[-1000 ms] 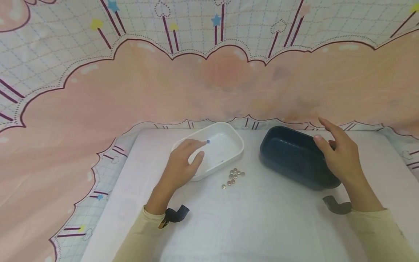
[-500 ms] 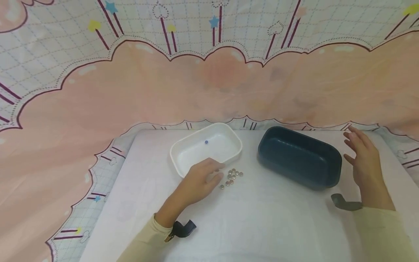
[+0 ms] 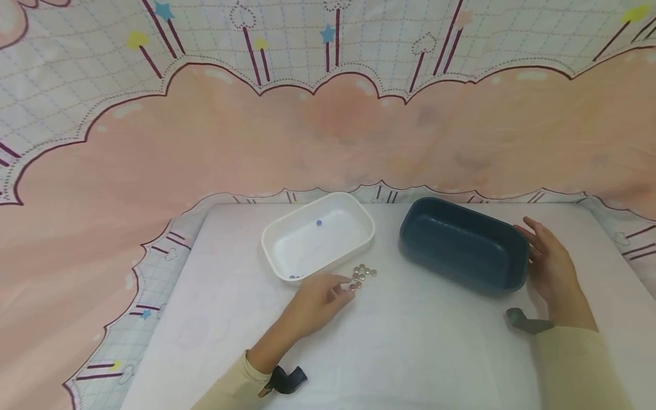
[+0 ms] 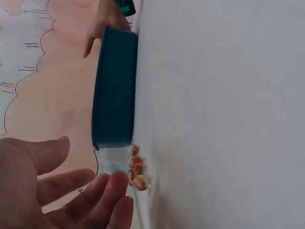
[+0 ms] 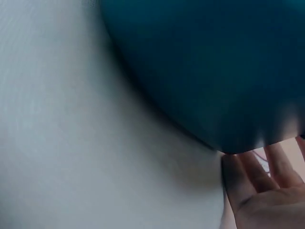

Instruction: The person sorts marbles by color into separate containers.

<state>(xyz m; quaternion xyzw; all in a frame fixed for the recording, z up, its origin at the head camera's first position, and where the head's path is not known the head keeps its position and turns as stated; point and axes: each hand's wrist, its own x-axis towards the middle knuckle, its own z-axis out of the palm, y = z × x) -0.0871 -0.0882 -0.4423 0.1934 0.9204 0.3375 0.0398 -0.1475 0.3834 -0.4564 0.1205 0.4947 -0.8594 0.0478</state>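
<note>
My left hand (image 3: 318, 304) is beside a cluster of clear glass marbles (image 3: 362, 277) on the table, its fingertips close to the nearest ones. The left wrist view shows its thumb apart from the fingers and orange swirls inside the glass marbles (image 4: 138, 174). No held thing is visible in that hand. At the right end of a dark blue rectangular tub (image 3: 461, 250), my right hand (image 3: 556, 270) rests its fingers against the outer wall. The right wrist view shows those fingers (image 5: 281, 167) extended along the tub (image 5: 205, 71).
Left of the tub stands a white rectangular tray (image 3: 271, 256), holding a small blue ball (image 3: 319, 222) and small blue bits near its front corner. White cloth covers the table (image 3: 410, 353). A patterned pink curtain (image 3: 287, 142) hangs behind.
My left hand has come out of the white tray, moving right and toward me to the marbles. My right hand swung outward from above the tub, then came against its right end.
</note>
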